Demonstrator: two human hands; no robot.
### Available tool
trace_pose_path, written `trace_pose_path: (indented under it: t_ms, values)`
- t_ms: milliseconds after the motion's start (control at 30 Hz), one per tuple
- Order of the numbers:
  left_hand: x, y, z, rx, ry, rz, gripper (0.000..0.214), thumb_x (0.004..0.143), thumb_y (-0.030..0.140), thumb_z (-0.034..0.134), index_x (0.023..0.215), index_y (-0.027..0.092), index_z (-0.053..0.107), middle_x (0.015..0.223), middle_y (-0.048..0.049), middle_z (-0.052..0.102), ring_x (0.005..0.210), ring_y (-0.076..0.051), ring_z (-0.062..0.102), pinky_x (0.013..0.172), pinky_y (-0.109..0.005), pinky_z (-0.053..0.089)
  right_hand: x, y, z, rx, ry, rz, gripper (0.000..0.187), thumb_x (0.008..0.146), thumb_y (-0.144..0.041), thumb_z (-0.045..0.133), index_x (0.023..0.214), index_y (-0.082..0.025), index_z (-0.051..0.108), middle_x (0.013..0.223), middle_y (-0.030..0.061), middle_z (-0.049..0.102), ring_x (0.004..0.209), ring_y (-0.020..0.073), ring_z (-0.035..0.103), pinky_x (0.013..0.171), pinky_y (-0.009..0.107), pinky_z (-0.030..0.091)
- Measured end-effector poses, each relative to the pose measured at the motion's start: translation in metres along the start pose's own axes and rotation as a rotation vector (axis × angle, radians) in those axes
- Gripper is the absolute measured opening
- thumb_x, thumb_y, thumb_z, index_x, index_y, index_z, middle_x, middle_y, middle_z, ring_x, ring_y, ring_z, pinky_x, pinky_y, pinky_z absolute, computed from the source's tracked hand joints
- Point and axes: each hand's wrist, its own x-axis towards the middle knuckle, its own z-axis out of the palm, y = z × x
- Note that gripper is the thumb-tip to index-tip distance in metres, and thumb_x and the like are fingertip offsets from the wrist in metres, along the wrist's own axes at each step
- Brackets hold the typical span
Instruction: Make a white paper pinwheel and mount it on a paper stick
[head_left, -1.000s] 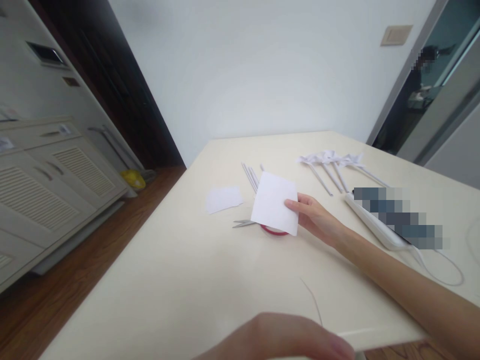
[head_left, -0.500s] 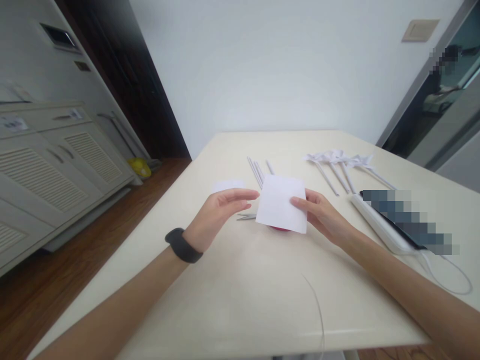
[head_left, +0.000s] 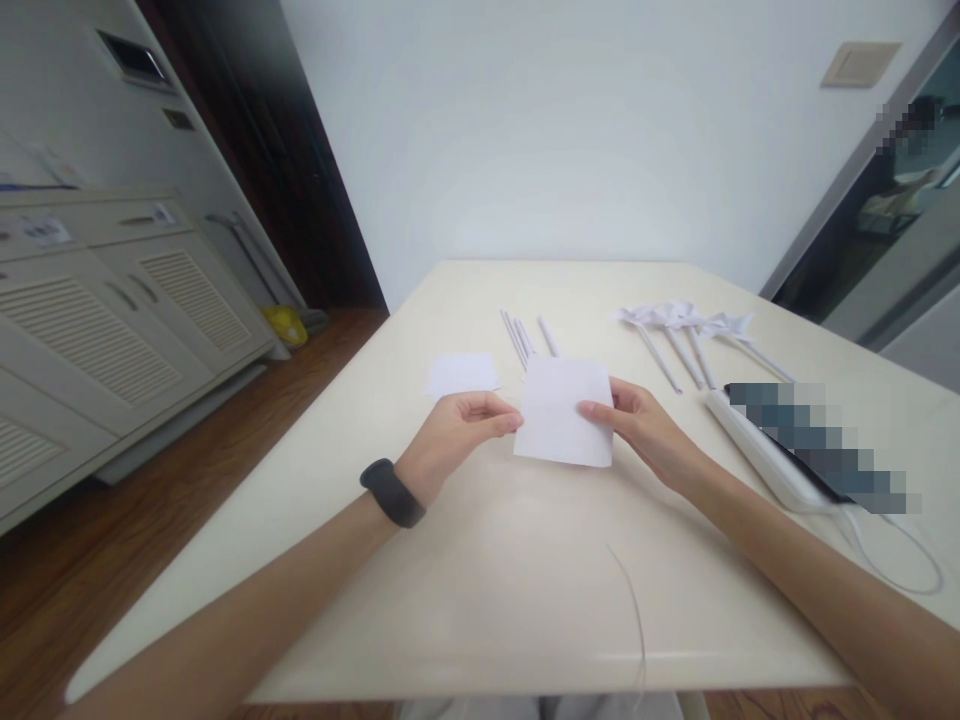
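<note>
A square sheet of white paper (head_left: 562, 412) is held up above the table, facing me. My right hand (head_left: 637, 425) grips its right edge, thumb on the front and fingers behind. At the left edge, my left hand (head_left: 469, 430) pinches the sheet between thumb and fingertips; a black band circles that wrist. More white paper (head_left: 463, 374) lies flat on the table just beyond my left hand. Behind the held sheet, several thin white paper sticks (head_left: 517, 338) and one thicker stick (head_left: 549, 337) lie partly covered by it.
White paper pinwheels (head_left: 679, 317) on sticks lie at the back right. A white device (head_left: 765, 455) with a dark, blurred-out top and a cable sits at the right. A thin pale cord (head_left: 636, 610) crosses the table (head_left: 480, 600) near its front edge.
My left hand has closed from spread fingers to a pinch on the sheet's left edge. Scissors and something red seen by the sheet before are now hidden. The view has shifted slightly.
</note>
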Motion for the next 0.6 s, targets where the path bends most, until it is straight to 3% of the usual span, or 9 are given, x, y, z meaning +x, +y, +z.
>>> trace_pose_path:
  t_ms: [200, 400, 500, 600]
  values:
    - [0.0013, -0.0016, -0.0009, 0.081, 0.055, 0.022, 0.021, 0.067, 0.035, 0.068, 0.065, 0.016, 0.060, 0.064, 0.0004, 0.062, 0.059, -0.013, 0.056, 0.061, -0.027, 0.043, -0.0010, -0.0009, -0.0001, -0.027, 0.004, -0.003, 0.028, 0.077, -0.034, 0.061, 0.102, -0.021, 0.060, 0.104, 0.0062, 0.065, 0.093, 0.0235, 0.059, 0.078, 0.035, 0.045]
    - [0.0042, -0.0023, -0.0024, 0.059, 0.077, 0.070, 0.023, 0.074, 0.039, 0.060, 0.076, 0.016, 0.065, 0.087, -0.0049, 0.067, 0.083, -0.018, 0.060, 0.075, -0.029, 0.043, -0.0013, -0.0017, 0.0012, -0.061, 0.007, -0.025, 0.027, 0.077, -0.034, 0.061, 0.100, -0.021, 0.060, 0.102, 0.0053, 0.065, 0.094, 0.0234, 0.058, 0.077, 0.034, 0.045]
    - [0.0033, -0.0045, -0.0002, 0.071, 0.016, 0.049, 0.028, 0.076, 0.041, 0.057, 0.083, 0.016, 0.067, 0.091, -0.0068, 0.067, 0.086, -0.020, 0.060, 0.075, -0.031, 0.044, -0.0011, -0.0020, 0.0013, -0.070, 0.014, -0.038, 0.027, 0.077, -0.034, 0.061, 0.100, -0.020, 0.060, 0.102, 0.0054, 0.065, 0.094, 0.0232, 0.058, 0.078, 0.034, 0.045]
    - [0.0022, -0.0092, 0.0031, 0.118, -0.045, -0.004, 0.027, 0.072, 0.041, 0.062, 0.077, 0.015, 0.065, 0.080, -0.0057, 0.067, 0.071, -0.019, 0.060, 0.063, -0.029, 0.044, -0.0013, -0.0018, 0.0018, -0.070, 0.006, -0.044, 0.028, 0.077, -0.035, 0.061, 0.101, -0.020, 0.060, 0.102, 0.0056, 0.064, 0.094, 0.0231, 0.057, 0.078, 0.033, 0.045]
